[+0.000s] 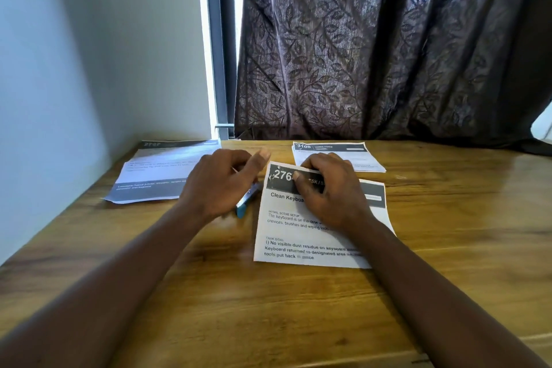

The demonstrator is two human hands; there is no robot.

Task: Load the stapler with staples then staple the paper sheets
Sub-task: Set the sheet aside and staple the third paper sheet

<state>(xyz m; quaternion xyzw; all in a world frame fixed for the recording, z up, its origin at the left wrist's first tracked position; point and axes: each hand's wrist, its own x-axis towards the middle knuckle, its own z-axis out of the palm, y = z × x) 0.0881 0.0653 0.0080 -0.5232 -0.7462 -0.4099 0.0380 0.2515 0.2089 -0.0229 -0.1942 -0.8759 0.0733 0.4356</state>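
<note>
A printed paper sheet (pixel 301 236) headed "Clean Keyboard" lies in the middle of the wooden table (pixel 268 308). My right hand (pixel 328 188) rests flat on its upper half, fingers pressing near the dark header band. My left hand (pixel 221 182) is just left of the sheet, curled over a small blue stapler (pixel 246 202); only the stapler's near end shows under the palm, and the thumb points toward the sheet's top left corner. No staples are visible.
Another printed sheet (pixel 158 173) lies at the far left by the wall. A third sheet (pixel 337 155) lies behind my right hand. A dark leaf-patterned curtain (pixel 388 54) hangs right behind the table's far edge.
</note>
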